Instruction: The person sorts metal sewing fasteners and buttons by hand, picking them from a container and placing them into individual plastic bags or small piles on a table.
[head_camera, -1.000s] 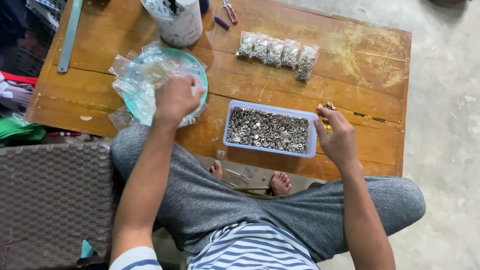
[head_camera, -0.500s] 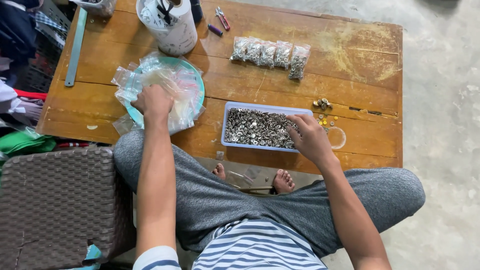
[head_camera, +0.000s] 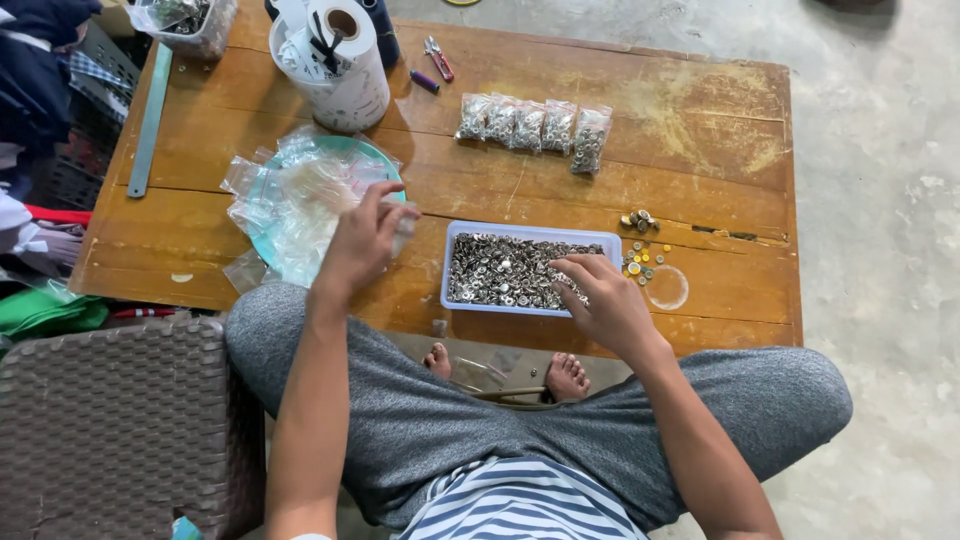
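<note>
My left hand (head_camera: 362, 241) holds a small clear plastic bag (head_camera: 402, 232) pinched in its fingers, just right of a teal plate (head_camera: 262, 200) heaped with more empty clear bags (head_camera: 295, 200). My right hand (head_camera: 598, 296) reaches into a pale blue rectangular tray (head_camera: 452, 262) full of small silver metal rings (head_camera: 500, 270), fingers spread over its right end. A row of several filled bags of rings (head_camera: 532, 126) lies farther back on the wooden table (head_camera: 700, 130).
A white tub of tools (head_camera: 340, 60) stands at the back. A metal ruler (head_camera: 148, 120) lies along the left edge. Small loose gold and silver pieces (head_camera: 640, 245) lie right of the tray. A woven chair (head_camera: 110, 420) stands at my left.
My left hand has lifted off the bag pile and moved right with one bag. My right hand has moved from the loose pieces at the right into the tray.
</note>
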